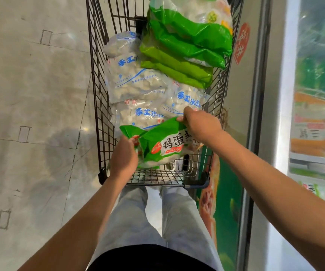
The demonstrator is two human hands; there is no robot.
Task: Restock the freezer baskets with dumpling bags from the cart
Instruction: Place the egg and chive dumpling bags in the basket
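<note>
From my remote post, I see both hands grip one green dumpling bag point(157, 142) at the near end of the wire cart point(99, 94): the left hand point(123, 158) pinches its near-left edge, the right hand point(200, 124) clasps its far-right corner. Clear bags with blue print point(136, 83) lie beyond it in the cart, and more green bags point(187, 47) are stacked at the far end. The freezer point(314, 104) stands just right of the cart.
</note>
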